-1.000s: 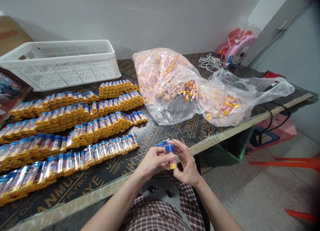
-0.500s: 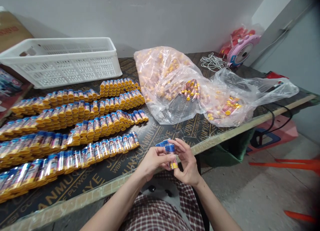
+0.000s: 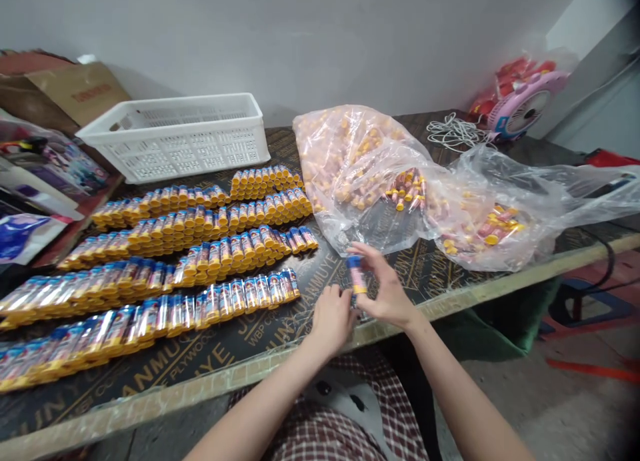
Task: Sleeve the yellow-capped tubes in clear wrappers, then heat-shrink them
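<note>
Over the worktop edge (image 3: 225, 379), left hand (image 3: 330, 319) is now off the blue-topped tube (image 3: 357, 274), curled, contents unclear, so right hand (image 3: 390, 293) alone carries it.

The table (image 3: 200, 362) carries rows of tubes (image 3: 245, 246), a crate (image 3: 195, 148), filled clear plastic (image 3: 340, 171), a cord (image 3: 455, 131) and a fan (image 3: 525, 113).

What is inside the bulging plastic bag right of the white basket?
The plastic bag holds many small pinkish tubes with yellow ends. Upper ones hide the pile's bottom, so what lies there cannot be seen.
</note>
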A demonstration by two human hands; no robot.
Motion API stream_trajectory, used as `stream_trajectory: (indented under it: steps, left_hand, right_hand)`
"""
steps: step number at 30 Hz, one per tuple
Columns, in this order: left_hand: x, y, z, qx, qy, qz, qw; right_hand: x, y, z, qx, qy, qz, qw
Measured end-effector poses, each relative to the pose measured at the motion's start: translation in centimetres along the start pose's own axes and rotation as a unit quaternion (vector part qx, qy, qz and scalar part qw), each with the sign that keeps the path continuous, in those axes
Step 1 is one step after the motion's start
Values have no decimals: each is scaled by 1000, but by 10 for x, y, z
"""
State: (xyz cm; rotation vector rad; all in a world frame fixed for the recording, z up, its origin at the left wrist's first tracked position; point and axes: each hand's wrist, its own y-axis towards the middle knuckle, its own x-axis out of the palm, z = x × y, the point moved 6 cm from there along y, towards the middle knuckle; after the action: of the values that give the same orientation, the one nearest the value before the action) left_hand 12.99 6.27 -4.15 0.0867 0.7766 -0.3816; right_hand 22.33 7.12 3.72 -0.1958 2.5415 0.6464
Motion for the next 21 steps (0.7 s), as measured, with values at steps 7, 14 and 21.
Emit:
stream_trajectory:
  steps: [7, 14, 21]
  left_hand:
    - [19, 9, -11, 11, 119, 20, 993]
    - [19, 9, -19, 16, 159, 39, 986]
    - [1, 11, -7, -19, 164, 0, 986]
  right_hand:
    - [96, 54, 24, -21, -140, -265, 954]
    - [108, 51, 18, -41, -120, -270, 955]
    - [-9, 71, 66, 94, -168, 80, 978]
